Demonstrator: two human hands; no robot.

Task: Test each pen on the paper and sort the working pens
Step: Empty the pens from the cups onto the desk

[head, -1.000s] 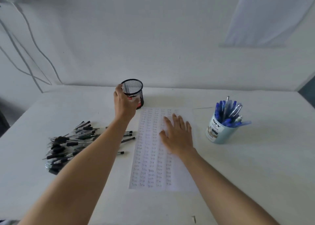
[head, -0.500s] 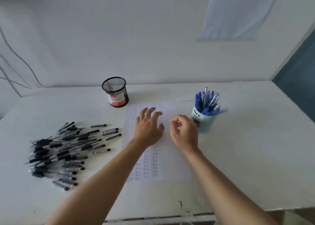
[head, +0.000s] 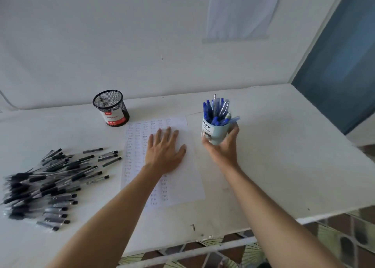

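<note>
Our left hand [head: 165, 152]: centre of frame, palm down, fingers straight, slightly spread. Our right hand [head: 223, 148]: right of centre, fingers and thumb curled round cup [head: 211, 129]. Both forearms bare, extended from lower left and lower right of frame.

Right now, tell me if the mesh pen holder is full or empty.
Empty: the mesh pen holder has no pens above its rim; only bare mesh shows inside.
</note>
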